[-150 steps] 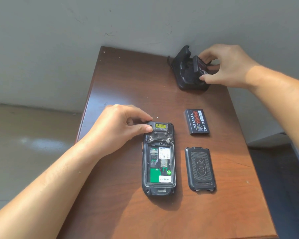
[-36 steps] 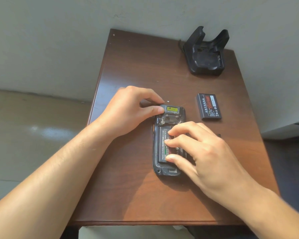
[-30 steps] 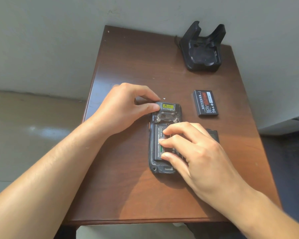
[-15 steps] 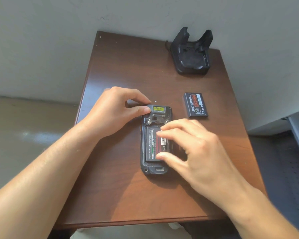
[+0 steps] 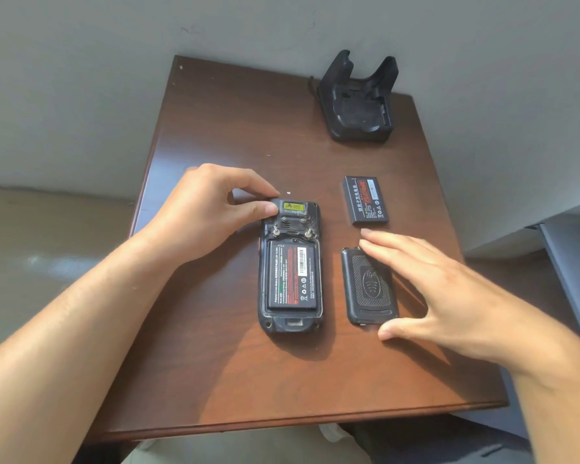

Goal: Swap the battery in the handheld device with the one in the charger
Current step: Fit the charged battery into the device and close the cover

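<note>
Left hand (image 5: 205, 209) pinches the handheld device's (image 5: 290, 269) top end; its fitted battery (image 5: 292, 279) reads "Polymer Li-ion Battery". Right hand (image 5: 449, 289) hovers spread, empty, over the back cover (image 5: 365, 289); spare battery (image 5: 365, 199) and charger (image 5: 359, 102) lie beyond its fingertips.

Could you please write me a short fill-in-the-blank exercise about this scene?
1. The charger at the table's far edge is ____.
2. The left hand pinches the ____ end of the handheld device.
3. The loose battery lies on the table, between the charger and the ____.
4. The right hand hovers over the back cover with its fingers ____.

Missing words: empty; top; back cover; spread open
</note>
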### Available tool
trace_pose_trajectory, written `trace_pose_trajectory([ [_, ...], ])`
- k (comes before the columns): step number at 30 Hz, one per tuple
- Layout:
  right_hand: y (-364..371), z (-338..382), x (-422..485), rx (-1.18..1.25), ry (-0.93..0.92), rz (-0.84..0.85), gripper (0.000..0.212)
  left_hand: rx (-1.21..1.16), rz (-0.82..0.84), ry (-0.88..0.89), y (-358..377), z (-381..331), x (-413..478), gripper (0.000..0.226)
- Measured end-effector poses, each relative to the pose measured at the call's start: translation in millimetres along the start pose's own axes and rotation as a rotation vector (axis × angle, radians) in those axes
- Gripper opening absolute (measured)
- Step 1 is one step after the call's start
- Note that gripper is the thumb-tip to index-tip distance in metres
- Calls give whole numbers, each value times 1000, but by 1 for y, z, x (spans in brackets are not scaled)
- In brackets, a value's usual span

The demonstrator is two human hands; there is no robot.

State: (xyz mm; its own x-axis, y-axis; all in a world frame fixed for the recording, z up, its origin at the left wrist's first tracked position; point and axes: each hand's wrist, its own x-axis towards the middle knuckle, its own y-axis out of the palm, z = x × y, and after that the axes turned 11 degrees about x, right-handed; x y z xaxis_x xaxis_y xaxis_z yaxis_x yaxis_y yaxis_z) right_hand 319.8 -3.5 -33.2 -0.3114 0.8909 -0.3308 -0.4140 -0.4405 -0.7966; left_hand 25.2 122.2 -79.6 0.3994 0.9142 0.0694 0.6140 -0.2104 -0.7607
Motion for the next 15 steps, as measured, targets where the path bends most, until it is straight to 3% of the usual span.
trace_pose_trajectory([
  [6,4,-2,-2,-9,-61,-93,97,-2,1,-6,1,1,0,15],
  [11,6,14,0,130,-155,-233,89,5,-4,-9,2,2,0,15],
  [15,13,38,12,177,-241,-222,89,7,-8,-12,2,3,1,15],
])
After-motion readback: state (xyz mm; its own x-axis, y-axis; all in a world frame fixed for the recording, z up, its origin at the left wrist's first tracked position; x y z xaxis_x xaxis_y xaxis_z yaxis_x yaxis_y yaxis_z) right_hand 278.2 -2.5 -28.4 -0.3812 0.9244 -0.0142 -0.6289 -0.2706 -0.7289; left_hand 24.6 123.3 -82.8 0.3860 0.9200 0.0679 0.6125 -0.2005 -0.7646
